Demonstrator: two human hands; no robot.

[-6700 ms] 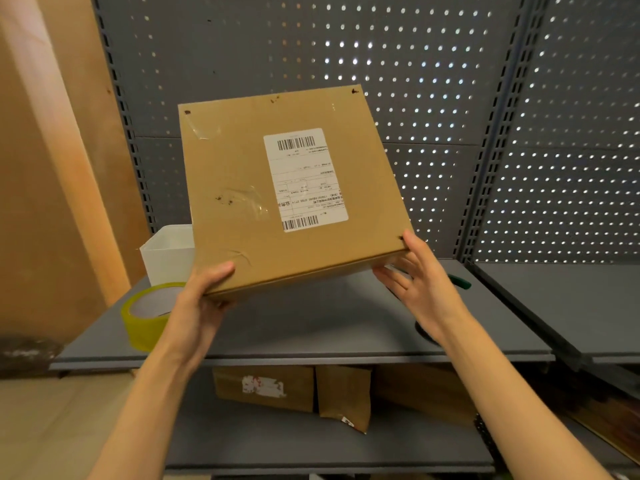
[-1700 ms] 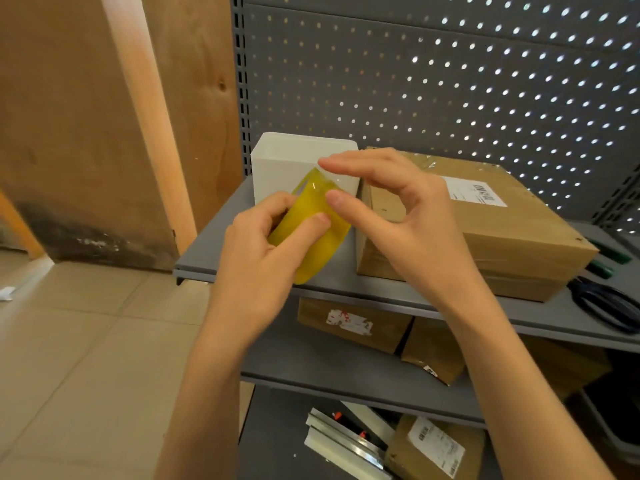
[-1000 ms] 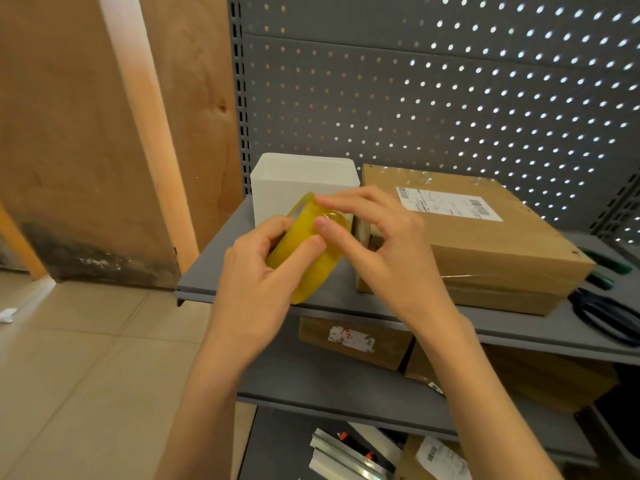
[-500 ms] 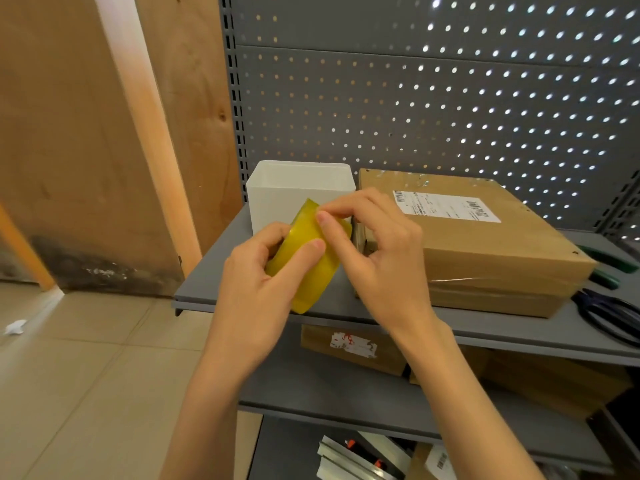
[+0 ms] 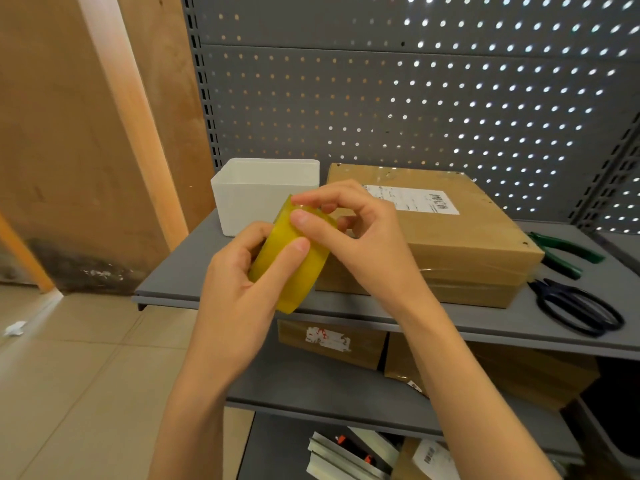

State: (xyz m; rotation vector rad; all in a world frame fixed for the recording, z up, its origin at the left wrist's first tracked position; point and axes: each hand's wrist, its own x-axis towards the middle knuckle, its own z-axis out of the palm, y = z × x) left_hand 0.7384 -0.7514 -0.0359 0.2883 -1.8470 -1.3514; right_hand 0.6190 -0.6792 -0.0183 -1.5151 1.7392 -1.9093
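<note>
A yellow roll of tape [image 5: 298, 271] is held in front of the grey shelf [image 5: 173, 282]. My left hand [image 5: 242, 282] grips the roll from below, thumb across its outer band. My right hand [image 5: 360, 237] curls over the top of the roll, thumb and fingertips pinching at its upper edge. Behind my hands a flat cardboard box [image 5: 450, 244] with a white shipping label lies on the shelf, clear tape on its side.
A white open bin [image 5: 256, 199] stands left of the box. Green pliers [image 5: 564, 254] and black scissors [image 5: 581, 313] lie at the shelf's right end. More cardboard parcels [image 5: 329, 341] sit on the lower shelf. A perforated grey panel backs the shelving; plywood stands at left.
The box, held up in both hands earlier, now lies on the shelf. Both hands took up the tape roll, and my right fingers keep shifting along its top edge.
</note>
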